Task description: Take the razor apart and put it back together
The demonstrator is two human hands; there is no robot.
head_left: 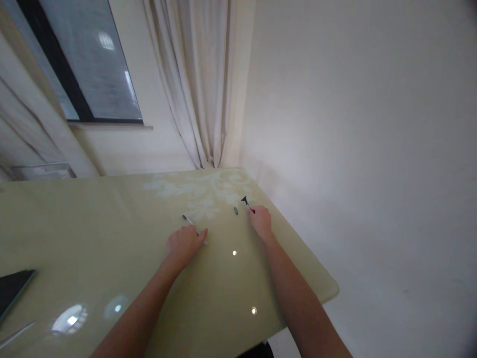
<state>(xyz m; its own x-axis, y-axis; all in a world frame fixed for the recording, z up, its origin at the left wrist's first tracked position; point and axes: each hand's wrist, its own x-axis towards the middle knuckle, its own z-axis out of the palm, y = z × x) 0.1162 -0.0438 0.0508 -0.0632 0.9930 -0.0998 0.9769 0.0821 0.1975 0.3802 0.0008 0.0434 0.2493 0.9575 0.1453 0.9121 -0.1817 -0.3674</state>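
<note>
My right hand (261, 221) is closed round the handle of a razor (248, 204), whose dark head points away from me toward the far end of the table. Just left of the razor, a small dark green piece (235, 211) lies on the tabletop; it is too small to name. My left hand (185, 242) is low over the table with its fingers on a slim white toothbrush (189, 220). The brush's dark bristle end sticks out beyond the knuckles, and its other end shows by the thumb. The middle of the brush is hidden under my fingers.
The glossy pale table (112, 223) reflects ceiling lights. A dark flat object (15, 288) and a thin pale stick-like thing (17, 334) lie at the left edge. A wall (354, 149) runs along the right, with a curtain (201, 89) beyond the far edge.
</note>
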